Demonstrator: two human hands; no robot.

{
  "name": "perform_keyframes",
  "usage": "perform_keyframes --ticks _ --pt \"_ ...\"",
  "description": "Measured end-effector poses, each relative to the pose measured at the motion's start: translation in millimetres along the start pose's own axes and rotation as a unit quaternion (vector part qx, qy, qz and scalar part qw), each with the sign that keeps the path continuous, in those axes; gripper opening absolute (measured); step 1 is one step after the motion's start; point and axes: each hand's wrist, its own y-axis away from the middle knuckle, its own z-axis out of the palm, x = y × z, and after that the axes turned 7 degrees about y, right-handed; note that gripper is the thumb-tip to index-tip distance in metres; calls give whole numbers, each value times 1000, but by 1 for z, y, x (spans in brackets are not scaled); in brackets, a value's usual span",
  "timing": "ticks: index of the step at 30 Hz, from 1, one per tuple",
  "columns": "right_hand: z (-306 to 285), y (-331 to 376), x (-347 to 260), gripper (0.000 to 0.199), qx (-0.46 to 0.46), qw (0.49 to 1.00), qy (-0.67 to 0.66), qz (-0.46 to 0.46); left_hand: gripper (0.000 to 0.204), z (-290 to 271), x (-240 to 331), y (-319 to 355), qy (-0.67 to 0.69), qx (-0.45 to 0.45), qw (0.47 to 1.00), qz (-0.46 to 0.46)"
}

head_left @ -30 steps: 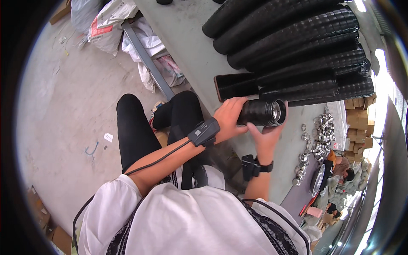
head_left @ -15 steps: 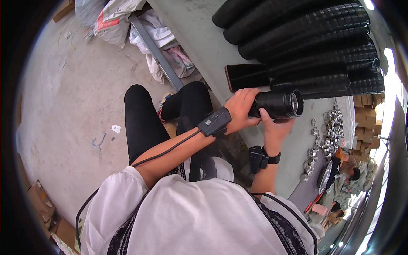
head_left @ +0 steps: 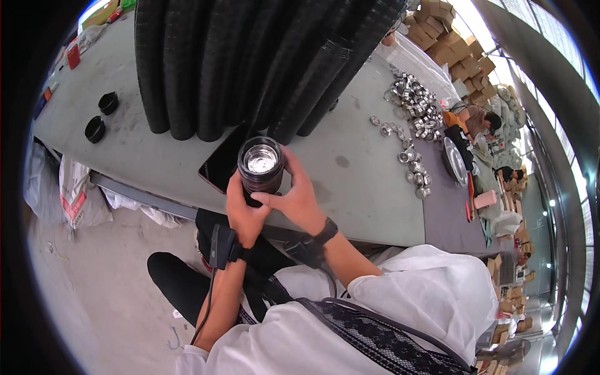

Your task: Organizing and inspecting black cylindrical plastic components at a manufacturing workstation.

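Between my two hands is a black ribbed cylinder (head_left: 261, 181), shaped like a camera lens mug. Its open end faces up, showing a shiny metal inside. My left hand (head_left: 246, 211) is closed round its left side and my right hand (head_left: 300, 199) round its right, the thumb across the lower front. Just behind and to the left, a dark phone (head_left: 219, 164) lies on the grey table (head_left: 369, 206). Long rows of black ribbed cylinders (head_left: 215, 75) lie side by side beyond it, their ends toward me.
Many shiny metal rings (head_left: 417, 103) lie heaped and scattered at the right. Two small black cups (head_left: 95, 129) stand on the far left. A round metal tray (head_left: 455, 161) is by the table's right part, near other people (head_left: 478, 119). Cardboard boxes (head_left: 447, 40) are piled behind.
The cylinder has turned from lying sideways, opening to the right, to upright with its opening up. Both hands have stayed on it. My view has swung round toward the table.
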Motion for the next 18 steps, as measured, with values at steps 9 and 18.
perform_keyframes --ticks 9,18 --pt "-4 -1 13 83 35 997 -48 51 72 0 22 -6 -31 -2 999 26" --pt "-59 -65 -83 49 183 977 -28 -108 77 -10 28 -4 -52 10 998 35"
